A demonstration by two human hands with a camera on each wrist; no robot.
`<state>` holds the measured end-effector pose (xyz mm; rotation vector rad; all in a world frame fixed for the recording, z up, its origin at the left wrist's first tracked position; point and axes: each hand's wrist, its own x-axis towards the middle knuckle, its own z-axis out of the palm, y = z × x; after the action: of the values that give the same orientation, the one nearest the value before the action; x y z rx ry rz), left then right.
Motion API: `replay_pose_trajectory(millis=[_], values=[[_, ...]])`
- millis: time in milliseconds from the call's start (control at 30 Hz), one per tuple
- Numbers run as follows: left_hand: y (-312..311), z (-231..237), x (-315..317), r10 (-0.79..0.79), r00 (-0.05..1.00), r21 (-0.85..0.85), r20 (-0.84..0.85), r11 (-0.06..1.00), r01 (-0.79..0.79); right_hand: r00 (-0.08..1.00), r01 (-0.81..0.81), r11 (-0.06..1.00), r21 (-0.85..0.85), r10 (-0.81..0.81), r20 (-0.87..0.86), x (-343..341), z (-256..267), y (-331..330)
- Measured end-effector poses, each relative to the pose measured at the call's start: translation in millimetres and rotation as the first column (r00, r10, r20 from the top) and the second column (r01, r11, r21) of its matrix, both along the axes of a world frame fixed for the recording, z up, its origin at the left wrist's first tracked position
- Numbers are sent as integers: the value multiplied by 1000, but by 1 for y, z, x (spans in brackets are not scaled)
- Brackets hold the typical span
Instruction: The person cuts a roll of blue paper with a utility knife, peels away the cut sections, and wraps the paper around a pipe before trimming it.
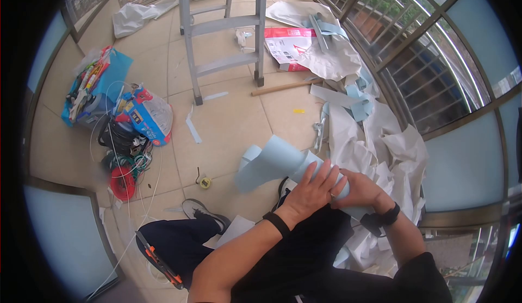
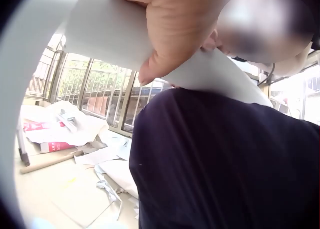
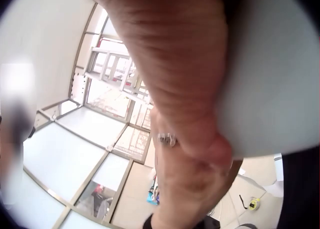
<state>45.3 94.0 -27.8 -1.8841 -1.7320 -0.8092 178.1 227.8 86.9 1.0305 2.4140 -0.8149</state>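
Over a person's lap [image 1: 304, 244], above a tiled floor [image 1: 234, 112], a pale blue roll [image 1: 284, 160] slants toward 10 o'clock, gripped by two bare hands. Fingers of the left hand [image 1: 312, 190] curl over its top while the right hand [image 1: 363, 189] clasps its near end. Its far end, held by neither, flares into a loose flap [image 1: 251, 179]; a slackened grip would likely let the outer turns unwind, and a hard squeeze could crease the sheet. At 9 o'clock a yellow tape measure [image 1: 205, 183] sits near a shoe [image 1: 199, 210], where a shifting foot could catch it. At 8 o'clock an orange-and-black tool [image 1: 159, 260] lies along the left leg [image 1: 182, 240], apt to slip if the knee moves. Crumpled white paper [image 1: 394, 161] heaps at 3 o'clock, a possible slipping hazard; a stepladder [image 1: 223, 25] stands at 11 o'clock.
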Motion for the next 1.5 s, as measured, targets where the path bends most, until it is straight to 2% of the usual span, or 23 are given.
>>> replay_pose_trajectory(millis=[67, 200, 267, 300, 333, 367, 500, 533, 567, 600, 633, 667, 733, 767, 833, 933, 967, 1033, 1167, 1233, 1367, 1433, 1500], values=[[-2, -3, -1, -12, 1000, 48, -6, 999, 13, 995, -91, 952, -292, 76, -64, 5, -10, 12], [-5, 11, -12, -106, 994, -87, -5, 991, 105, 996, -20, 965, -261, -3, -88, 12, -20, -7], [0, 22, -14, -135, 990, -129, -29, 983, 130, 950, 95, 967, -235, -158, -268, 11, -9, -27], [2, 28, -15, -148, 989, -161, -17, 977, 144, 950, 98, 968, -233, -160, -266, 14, -6, -32], [2, 33, -14, -159, 987, -192, -5, 969, 155, 948, -14, 993, 115, 50, -315, 18, -4, -36], [4, 38, -11, -160, 987, -188, -5, 970, 156, 921, -111, 885, 452, 263, -288, 22, -3, -41], [12, 53, -1, -138, 988, -447, 75, 881, 157, 901, 83, 853, 516, 156, -404, 29, -34, -82], [13, 55, 0, -131, 987, -545, 97, 823, 163, 909, 114, 785, 609, 165, -383, 25, -42, -86], [12, 53, 0, -131, 987, -544, 99, 823, 163, 916, 140, 708, 692, 171, -362, 24, -49, -86], [10, 48, -3, -113, 990, -429, 81, 893, 137, 925, 130, 694, 708, 172, -339, 26, -58, -76], [9, 45, -5, -93, 994, -307, 65, 945, 109, 925, 130, 695, 707, 172, -340, 27, -54, -66], [8, 42, -5, -95, 994, -311, 63, 944, 110, 930, 98, 814, 573, 129, -344, 27, -49, -54], [9, 40, -7, -55, 998, -93, 35, 994, 58, 966, 105, 982, 156, -63, -250, 17, -15, -30], [9, 42, -8, -55, 998, -91, 34, 994, 58, 966, 105, 982, 157, -63, -252, 19, -14, -19], [8, 49, -9, -82, 997, -171, -1, 982, 81, 966, -69, 996, -48, 55, -254, 23, -16, -6], [11, 53, -9, -122, 992, -254, 34, 959, 126, 970, -25, 993, -113, -3, -243, 21, -13, -13], [12, 53, -9, -118, 992, -254, 32, 959, 123, 970, -29, 993, -112, 0, -245, 21, -16, -20], [15, 53, -9, -134, 989, -287, 65, 947, 147, 897, -13, 934, 356, 168, -409, 23, -26, -40], [16, 48, -9, -139, 981, -280, 134, 945, 172, 913, 156, 900, 407, 26, -407, 19, -26, -65], [12, 49, -12, -137, 986, -240, 97, 958, 157, 918, 138, 970, 198, -50, -394, 18, -12, -62], [15, 44, -13, -145, 981, -204, 127, 964, 169, 924, 117, 984, 131, -60, -379, 22, -13, -58], [15, 46, -15, -140, 981, -234, 134, 958, 168, 935, 120, 924, 364, 18, -354, 21, -27, -64], [14, 43, -14, -134, 980, -258, 145, 951, 168, 934, 134, 905, 404, 20, -356, 20, -40, -65]])
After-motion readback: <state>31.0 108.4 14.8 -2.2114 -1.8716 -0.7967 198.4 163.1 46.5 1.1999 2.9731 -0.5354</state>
